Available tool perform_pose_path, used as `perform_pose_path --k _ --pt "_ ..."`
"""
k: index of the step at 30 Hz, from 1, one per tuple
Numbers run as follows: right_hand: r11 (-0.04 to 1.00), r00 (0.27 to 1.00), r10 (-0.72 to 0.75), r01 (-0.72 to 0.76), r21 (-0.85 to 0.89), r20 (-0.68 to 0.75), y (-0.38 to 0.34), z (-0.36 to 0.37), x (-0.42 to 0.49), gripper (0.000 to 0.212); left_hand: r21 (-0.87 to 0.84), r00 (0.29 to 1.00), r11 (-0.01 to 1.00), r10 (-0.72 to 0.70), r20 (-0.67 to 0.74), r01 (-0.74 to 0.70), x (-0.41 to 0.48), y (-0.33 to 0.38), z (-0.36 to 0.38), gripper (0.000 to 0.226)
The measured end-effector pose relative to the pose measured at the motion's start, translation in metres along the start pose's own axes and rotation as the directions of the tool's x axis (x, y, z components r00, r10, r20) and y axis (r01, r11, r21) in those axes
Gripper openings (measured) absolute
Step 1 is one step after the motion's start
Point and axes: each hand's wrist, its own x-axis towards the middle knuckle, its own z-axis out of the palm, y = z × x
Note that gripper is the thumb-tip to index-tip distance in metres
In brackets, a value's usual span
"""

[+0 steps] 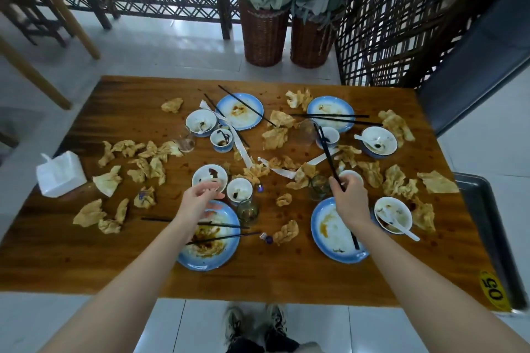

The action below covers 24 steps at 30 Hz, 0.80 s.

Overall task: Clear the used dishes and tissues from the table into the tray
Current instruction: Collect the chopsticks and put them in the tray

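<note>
The brown counter is very messy. Crumpled tissues lie all over it, between 4 blue-edged plates, small bowls and glasses.

The right hand is at 5 o'clock. Its fingers curl tight around black chopsticks that point toward 12 o'clock, above the near right plate.

The left hand is at 7 o'clock, fingers loose and spread, holding nothing. It hangs over a dirty bowl. It may touch the rim, but that is hard to see.

The dark tray sits at 3 o'clock, by the counter's edge. A white tissue pack sits at 9 o'clock.
</note>
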Motion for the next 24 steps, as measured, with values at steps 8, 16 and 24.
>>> perform_pose_path --k 8,16,24 --pt "1.0 0.993 -0.018 0.019 -0.015 0.116 -0.022 0.04 -0.006 0.023 0.631 0.982 0.755 0.181 0.06 -0.178 0.006 -0.051 -0.051 0.034" --pt "0.998 0.986 -0.04 0.048 -0.044 0.159 -0.021 0.063 -0.02 0.018 0.915 0.949 0.294 0.237 0.209 -0.275 0.02 -0.093 -0.065 0.078" --pt "0.998 0.989 -0.014 0.023 -0.061 0.148 -0.012 0.062 -0.027 0.018 0.888 0.925 0.272 0.19 0.329 -0.372 0.025 -0.101 -0.06 0.06"
